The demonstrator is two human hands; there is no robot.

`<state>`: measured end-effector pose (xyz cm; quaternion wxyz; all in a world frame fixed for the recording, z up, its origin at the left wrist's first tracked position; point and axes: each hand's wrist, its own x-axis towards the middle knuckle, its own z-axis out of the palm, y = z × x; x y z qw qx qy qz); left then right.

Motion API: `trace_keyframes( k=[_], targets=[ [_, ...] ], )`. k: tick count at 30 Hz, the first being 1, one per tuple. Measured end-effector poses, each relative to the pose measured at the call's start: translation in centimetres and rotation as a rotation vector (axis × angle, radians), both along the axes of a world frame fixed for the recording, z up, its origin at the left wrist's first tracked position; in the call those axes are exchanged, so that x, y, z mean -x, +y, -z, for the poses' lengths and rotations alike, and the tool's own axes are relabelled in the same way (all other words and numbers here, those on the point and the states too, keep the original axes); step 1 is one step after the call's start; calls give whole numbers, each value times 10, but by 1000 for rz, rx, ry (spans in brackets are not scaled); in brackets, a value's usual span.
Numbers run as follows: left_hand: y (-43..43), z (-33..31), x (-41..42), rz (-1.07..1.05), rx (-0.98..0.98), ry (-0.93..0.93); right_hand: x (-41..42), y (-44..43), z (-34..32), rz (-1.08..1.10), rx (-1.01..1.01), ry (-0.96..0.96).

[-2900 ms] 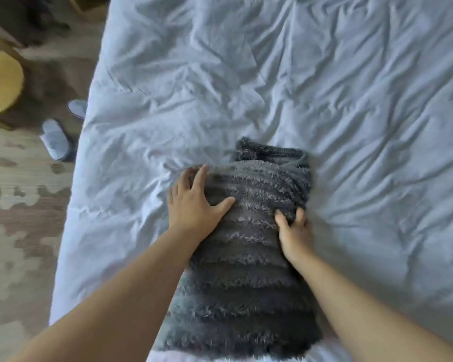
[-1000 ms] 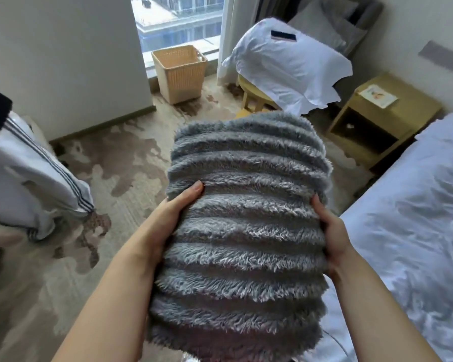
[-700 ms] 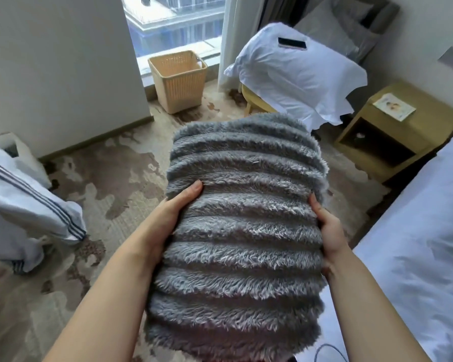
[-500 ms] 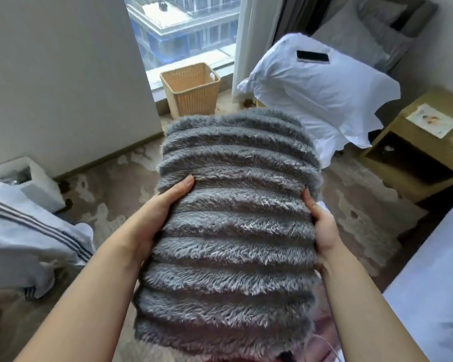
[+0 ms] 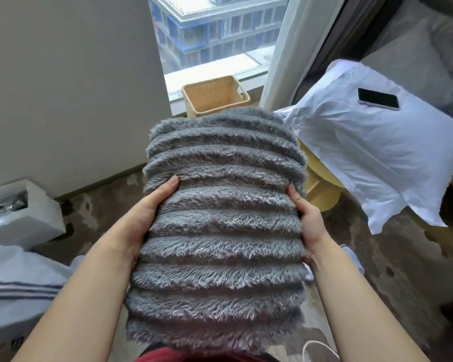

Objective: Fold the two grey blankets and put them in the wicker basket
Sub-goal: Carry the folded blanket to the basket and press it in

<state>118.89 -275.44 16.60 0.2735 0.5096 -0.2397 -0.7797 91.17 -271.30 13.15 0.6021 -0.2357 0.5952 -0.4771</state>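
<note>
A bedroom floor runs to a far window, where the wicker basket [image 5: 215,96] stands open. The left hand [image 5: 141,218] and right hand [image 5: 307,220] grip the folded grey blanket [image 5: 220,231] from both sides, likely to keep its folds together.

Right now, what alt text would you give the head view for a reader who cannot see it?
Both hands, left hand and right hand, clasp a folded grey blanket held up at chest height. Beyond it, an open wicker basket stands by the window. To the right, a phone lies on a white pillow.
</note>
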Motion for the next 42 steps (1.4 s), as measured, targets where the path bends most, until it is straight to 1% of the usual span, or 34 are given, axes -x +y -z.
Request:
trace_keyframes(
  k=[3, 6, 10, 14, 18, 19, 22, 24, 28, 33, 35, 38, 42],
  targets=[
    [-82, 4, 5, 67, -37, 15, 9, -70, -4, 52, -20, -14],
    [-157, -3, 17, 132, -30, 88, 21, -131, -23, 60, -8, -45],
    [-243, -4, 39, 220, -57, 103, 34, -189, -38, 133, -64, 62],
    [-321, 11, 61, 246, -71, 118, 50, -253, -30, 174, -113, 154],
    [-407, 29, 86, 211, -118, 70, 73, -346, -10, 178, -103, 129],
    [-429, 31, 92, 188, -121, 59, 80, -374, -4, 172, -102, 93],
    [-503, 31, 107, 139, -112, 38, 98, -463, 1, 68, -122, -87],
    [-549, 23, 116, 114, -97, 9, 110, -518, 1, 24, -112, -169],
    [-622, 8, 124, 17, -85, 7, 130, -622, -11, -68, -126, -127],
    [-686, 13, 111, -100, -150, 123, 122, -730, -14, -233, -217, 39],
    [-722, 22, 101, -156, -167, 169, 112, -770, -11, -296, -241, -20],
    [-787, 37, 92, -190, -123, 202, 101, -832, -6, -352, -249, -118],
    [-873, 43, 97, -195, -87, 184, 106, -919, -12, -377, -267, -65]
  ],
)
